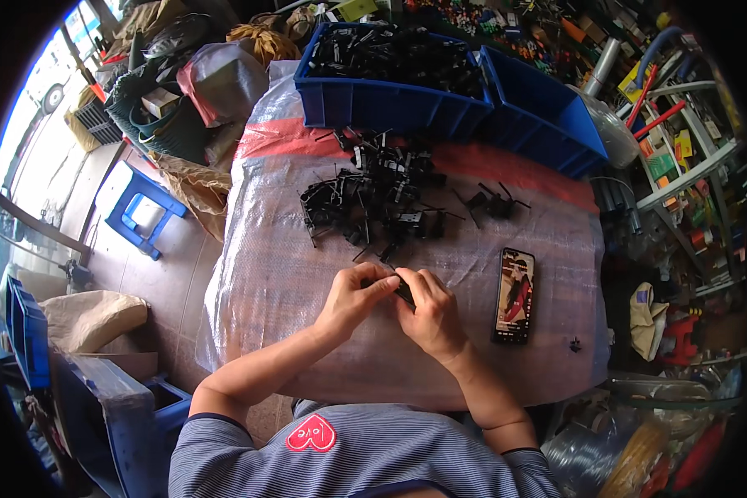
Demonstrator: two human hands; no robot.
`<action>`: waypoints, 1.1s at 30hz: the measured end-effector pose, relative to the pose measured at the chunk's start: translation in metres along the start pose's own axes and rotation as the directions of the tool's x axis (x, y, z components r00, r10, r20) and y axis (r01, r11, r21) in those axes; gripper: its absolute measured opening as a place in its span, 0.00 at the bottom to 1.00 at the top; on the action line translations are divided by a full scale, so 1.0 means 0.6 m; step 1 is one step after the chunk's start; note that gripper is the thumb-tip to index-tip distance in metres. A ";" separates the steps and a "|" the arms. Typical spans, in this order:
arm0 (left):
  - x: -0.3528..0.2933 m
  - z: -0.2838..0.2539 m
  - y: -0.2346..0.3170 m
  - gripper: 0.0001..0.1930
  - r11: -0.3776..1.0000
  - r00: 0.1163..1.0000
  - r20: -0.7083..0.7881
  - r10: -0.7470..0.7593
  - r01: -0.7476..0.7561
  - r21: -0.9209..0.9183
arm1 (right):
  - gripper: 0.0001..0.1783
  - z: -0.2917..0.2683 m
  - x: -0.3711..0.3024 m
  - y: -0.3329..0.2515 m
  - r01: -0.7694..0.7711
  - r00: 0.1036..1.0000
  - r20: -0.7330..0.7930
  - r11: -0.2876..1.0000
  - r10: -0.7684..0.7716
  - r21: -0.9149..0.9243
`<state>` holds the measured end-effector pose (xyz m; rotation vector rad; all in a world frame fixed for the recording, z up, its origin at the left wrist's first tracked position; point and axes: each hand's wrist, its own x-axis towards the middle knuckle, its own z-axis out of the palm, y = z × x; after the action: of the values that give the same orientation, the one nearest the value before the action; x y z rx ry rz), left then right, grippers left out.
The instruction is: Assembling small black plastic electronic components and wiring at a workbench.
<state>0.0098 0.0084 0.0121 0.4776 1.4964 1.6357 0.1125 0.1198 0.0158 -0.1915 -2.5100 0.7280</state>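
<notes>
Both my hands meet over the near middle of the table. My left hand (355, 295) has its thumb and fingers pinched on a small black part (403, 289), and my right hand (430, 309) grips the same part from the other side. The fingers cover most of it, so its exact kind cannot be told. Just beyond the hands lies a heap of black plastic parts (373, 195) with thin prongs sticking out. A few similar black pieces (496, 203) lie apart to the right of the heap.
A phone (515, 296) with a lit screen lies right of my hands. At the table's far edge stand a blue bin (390, 98) full of black parts and another blue bin (548, 124). A tiny dark piece (575, 344) sits near the right edge. A blue stool (144, 209) stands left.
</notes>
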 end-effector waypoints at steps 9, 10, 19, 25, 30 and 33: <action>0.009 -0.009 -0.011 0.09 0.988 0.986 -0.074 0.149 -0.151 -0.019 | 0.20 0.009 0.024 0.011 0.052 0.998 -0.028 0.996 -0.050 0.073; 0.014 -0.016 -0.009 0.08 0.976 0.984 -0.090 0.155 -0.166 -0.142 | 0.23 0.010 0.033 0.014 0.063 0.998 -0.016 0.994 -0.062 0.088; 0.059 -0.097 0.016 0.14 0.727 0.997 -0.055 0.058 -0.080 -0.682 | 0.13 0.035 0.036 0.037 0.095 0.995 0.021 0.986 -0.093 -0.141; 0.048 -0.070 0.017 0.15 0.896 0.990 0.137 -0.008 0.068 -0.439 | 0.04 -0.002 0.018 0.034 -0.180 0.978 0.003 0.835 0.209 0.520; 0.034 -0.039 0.012 0.10 0.995 0.987 0.159 -0.033 0.048 -0.090 | 0.07 -0.004 0.015 0.024 -0.191 0.930 0.072 0.307 0.360 0.932; 0.033 -0.039 0.009 0.09 0.996 0.994 0.100 0.045 -0.037 -0.085 | 0.11 -0.011 0.015 0.019 -0.246 0.892 0.112 0.261 0.438 0.933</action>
<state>-0.0210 0.0098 0.0074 0.5409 1.3456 1.6733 0.1082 0.1346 0.0182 -0.3583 -1.4631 2.1284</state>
